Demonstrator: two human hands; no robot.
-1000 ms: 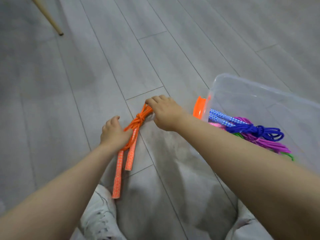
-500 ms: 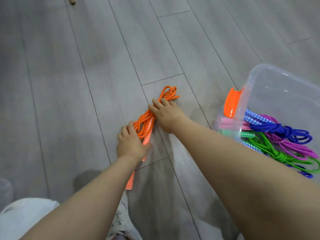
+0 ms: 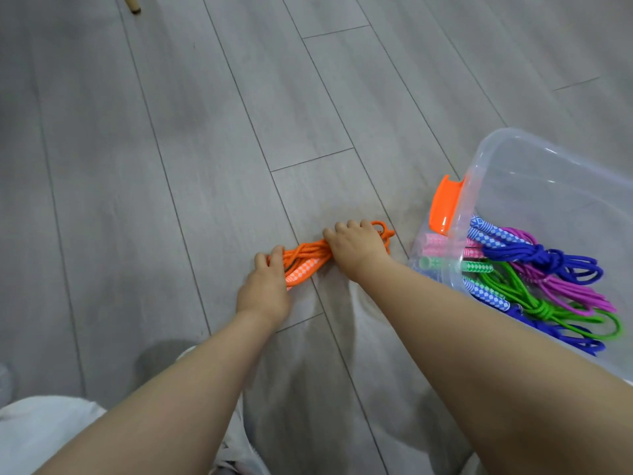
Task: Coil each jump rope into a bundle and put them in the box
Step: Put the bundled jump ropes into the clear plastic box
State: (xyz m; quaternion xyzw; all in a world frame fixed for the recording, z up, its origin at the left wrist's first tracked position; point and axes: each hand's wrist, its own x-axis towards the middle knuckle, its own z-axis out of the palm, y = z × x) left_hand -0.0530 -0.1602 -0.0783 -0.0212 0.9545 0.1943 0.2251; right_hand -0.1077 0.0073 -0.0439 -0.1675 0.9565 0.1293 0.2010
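The fingers of the left hand [image 3: 263,289] are curled over the near end of the orange jump rope [image 3: 308,260], where the checkered orange-and-white handles are gripped against the floor [image 3: 171,166]. The fingers of the right hand [image 3: 354,246] are bent down over the far end of the same bundle, and the cord is grasped there; a few orange loops are seen sticking out past the knuckles toward the box [image 3: 548,186]. Between the two hands a short stretch of twisted, braided cord is left exposed, lying flat on the boards.

Just to the right of the right hand, near but apart from the orange loops, a clear plastic box with rounded corners is placed. An orange latch [image 3: 445,204], smooth and glossy, is hinged on its near wall. Inside it, bundled ropes are piled: a blue jump rope [image 3: 548,262] knotted round itself on top, a purple jump rope [image 3: 565,289] beneath it, and a green jump rope [image 3: 534,303] tied in the middle, with another blue cord partly hidden below. Their handles carry a checkered pattern in blue, green and pink, and are blurred where seen through the wall.

The lower part of the box is blocked by the right forearm. The floor is made of long grey planks with a faint wood grain. A wooden leg [image 3: 132,3] is seen at the top edge, well apart, and pale fabric [image 3: 41,437] is visible at the lower left corner.
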